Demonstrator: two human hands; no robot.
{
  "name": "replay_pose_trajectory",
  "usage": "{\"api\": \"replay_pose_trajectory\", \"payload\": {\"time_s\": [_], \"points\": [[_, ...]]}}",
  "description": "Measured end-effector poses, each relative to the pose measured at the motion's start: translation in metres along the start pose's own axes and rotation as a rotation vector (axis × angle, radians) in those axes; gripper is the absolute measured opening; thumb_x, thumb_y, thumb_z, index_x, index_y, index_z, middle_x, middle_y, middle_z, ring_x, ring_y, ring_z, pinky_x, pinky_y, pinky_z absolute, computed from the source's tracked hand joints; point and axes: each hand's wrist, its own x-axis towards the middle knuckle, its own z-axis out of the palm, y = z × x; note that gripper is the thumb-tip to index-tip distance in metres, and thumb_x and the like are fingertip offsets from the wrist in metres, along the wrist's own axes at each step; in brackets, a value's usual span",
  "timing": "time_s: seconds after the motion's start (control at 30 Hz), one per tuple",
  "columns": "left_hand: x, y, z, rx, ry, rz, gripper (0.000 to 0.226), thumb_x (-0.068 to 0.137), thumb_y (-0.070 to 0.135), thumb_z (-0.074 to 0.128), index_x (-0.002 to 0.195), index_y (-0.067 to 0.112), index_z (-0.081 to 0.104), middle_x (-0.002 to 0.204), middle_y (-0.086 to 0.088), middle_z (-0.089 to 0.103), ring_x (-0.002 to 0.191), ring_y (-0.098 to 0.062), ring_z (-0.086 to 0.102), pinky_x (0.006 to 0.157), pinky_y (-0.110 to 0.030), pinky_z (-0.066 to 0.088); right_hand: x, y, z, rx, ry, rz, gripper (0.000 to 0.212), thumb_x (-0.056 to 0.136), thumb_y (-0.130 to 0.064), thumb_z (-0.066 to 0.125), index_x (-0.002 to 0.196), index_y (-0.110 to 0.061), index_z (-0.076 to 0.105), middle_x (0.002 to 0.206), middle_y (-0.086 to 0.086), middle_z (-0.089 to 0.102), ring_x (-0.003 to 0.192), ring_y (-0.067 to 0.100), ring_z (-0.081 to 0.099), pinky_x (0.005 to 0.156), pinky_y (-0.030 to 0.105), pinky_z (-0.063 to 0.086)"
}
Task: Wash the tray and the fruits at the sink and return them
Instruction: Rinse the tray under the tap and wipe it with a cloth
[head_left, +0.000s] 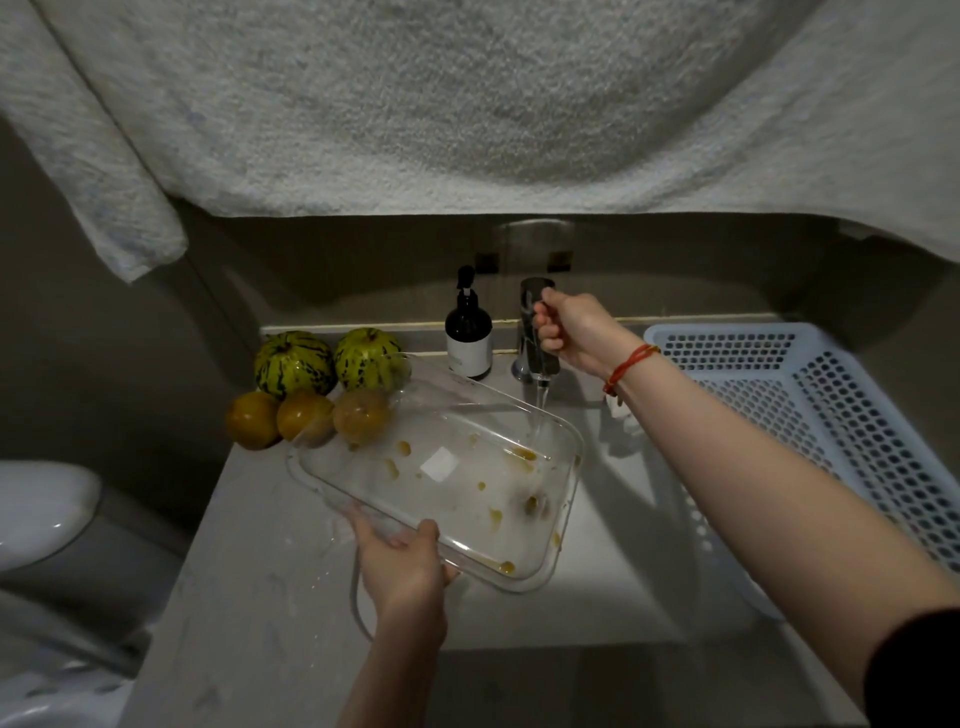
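The clear rectangular plastic tray (441, 467), spotted with yellow-brown smears, is tilting over the white sink basin (613, 571), and a thin stream of water (537, 415) is falling from the chrome faucet (535, 332) onto its far right corner. The left hand (402, 558) is gripping the tray's near edge, thumb curled over the rim and fingers underneath. The right hand (569, 330), a red string bracelet (628, 366) on its wrist, is wrapping its curled fingers around the faucet's top. Two green striped melons (327, 361) and three round orange fruits (306, 418) are sitting on the pale counter (234, 597) just behind the tray's left end. A dark pump soap bottle (468, 332) is standing beside the faucet. A white perforated plastic basket (810, 395) is resting to the right of the sink.
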Motion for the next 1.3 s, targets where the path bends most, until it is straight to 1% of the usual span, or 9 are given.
{"api": "replay_pose_trajectory", "payload": {"time_s": [0.2, 0.37, 0.5, 0.6, 0.83, 0.93, 1.0, 1.13, 1.3], "points": [[-0.001, -0.005, 0.003, -0.005, -0.014, -0.001, 0.087, 0.088, -0.006, 0.053, 0.150, 0.037, 0.010, 0.103, -0.010, 0.056, 0.072, -0.019, 0.056, 0.058, -0.035, 0.053, -0.006, -0.003, 0.002, 0.004, -0.009, -0.010, 0.037, 0.103, -0.023, 0.033, 0.070, -0.009, 0.043, 0.061, 0.000, 0.036, 0.041, 0.004, 0.030, 0.033, 0.013, 0.021], [-0.002, -0.010, 0.006, 0.033, -0.011, 0.023, 0.088, 0.087, -0.006, 0.054, 0.150, 0.038, 0.009, 0.123, -0.025, 0.054, 0.076, -0.021, 0.059, 0.054, -0.033, 0.052, -0.011, -0.002, 0.001, -0.085, -0.023, -0.043, 0.040, 0.103, -0.030, 0.032, 0.071, -0.010, 0.045, 0.061, 0.001, 0.036, 0.043, 0.006, 0.030, 0.037, 0.014, 0.021], [-0.006, -0.016, 0.013, 0.136, -0.013, 0.130, 0.088, 0.085, -0.005, 0.056, 0.151, 0.032, 0.010, 0.112, -0.008, 0.057, 0.096, -0.029, 0.057, 0.085, -0.054, 0.052, -0.022, 0.006, -0.013, -0.410, 0.048, -0.133, 0.052, 0.102, -0.040, 0.027, 0.066, -0.009, 0.050, 0.057, 0.004, 0.044, 0.047, 0.012, 0.037, 0.044, 0.020, 0.030], [-0.006, -0.023, 0.019, 0.161, -0.019, 0.135, 0.088, 0.085, -0.003, 0.058, 0.151, 0.032, 0.010, 0.106, -0.002, 0.052, 0.092, -0.026, 0.056, 0.081, -0.049, 0.055, -0.033, 0.043, -0.034, -0.520, 0.166, -0.185, 0.049, 0.102, -0.037, 0.031, 0.066, -0.011, 0.053, 0.060, 0.004, 0.052, 0.053, 0.014, 0.047, 0.053, 0.023, 0.041], [-0.004, -0.049, 0.034, 0.159, -0.111, 0.075, 0.083, 0.088, -0.003, 0.054, 0.151, 0.030, 0.009, 0.110, -0.009, 0.049, 0.097, -0.031, 0.056, 0.077, -0.046, 0.056, -0.058, 0.142, -0.081, -0.791, 0.447, -0.235, 0.041, 0.092, -0.004, 0.044, 0.054, -0.017, 0.041, 0.055, -0.002, 0.042, 0.055, 0.013, 0.041, 0.053, 0.027, 0.027], [-0.002, -0.059, 0.036, 0.171, -0.157, 0.055, 0.078, 0.089, -0.002, 0.051, 0.150, 0.032, 0.015, 0.112, -0.009, 0.052, 0.091, -0.027, 0.057, 0.060, -0.032, 0.055, -0.060, 0.155, -0.094, -0.841, 0.426, -0.150, 0.016, 0.092, -0.002, 0.048, 0.093, -0.001, 0.064, 0.093, 0.016, 0.061, 0.091, 0.029, 0.057, 0.074, 0.029, 0.038], [0.002, -0.063, 0.035, 0.155, -0.214, 0.027, 0.073, 0.090, 0.000, 0.052, 0.148, 0.033, 0.021, 0.113, -0.005, 0.054, 0.090, -0.024, 0.057, 0.049, -0.025, 0.053, -0.060, 0.154, -0.101, -0.864, 0.408, -0.130, 0.032, 0.092, -0.001, 0.048, 0.123, 0.003, 0.054, 0.125, 0.020, 0.055, 0.118, 0.032, 0.050, 0.097, 0.030, 0.037], [0.010, -0.064, 0.033, 0.187, -0.340, 0.033, 0.067, 0.090, 0.003, 0.057, 0.142, 0.033, 0.029, 0.098, 0.003, 0.058, 0.086, -0.014, 0.060, 0.046, -0.018, 0.052, -0.058, 0.149, -0.110, -0.965, 0.330, -0.160, 0.044, 0.091, 0.001, 0.049, 0.134, 0.003, 0.043, 0.140, 0.019, 0.044, 0.132, 0.031, 0.039, 0.107, 0.030, 0.029], [0.016, -0.063, 0.032, 0.201, -0.368, -0.014, 0.068, 0.091, 0.001, 0.054, 0.145, 0.033, 0.028, 0.099, -0.008, 0.058, 0.084, -0.021, 0.060, 0.053, -0.031, 0.055, -0.041, 0.145, -0.116, -1.054, 0.256, -0.028, 0.046, 0.092, -0.003, 0.049, 0.137, 0.002, 0.038, 0.139, 0.021, 0.045, 0.128, 0.033, 0.042, 0.102, 0.031, 0.034]]}}
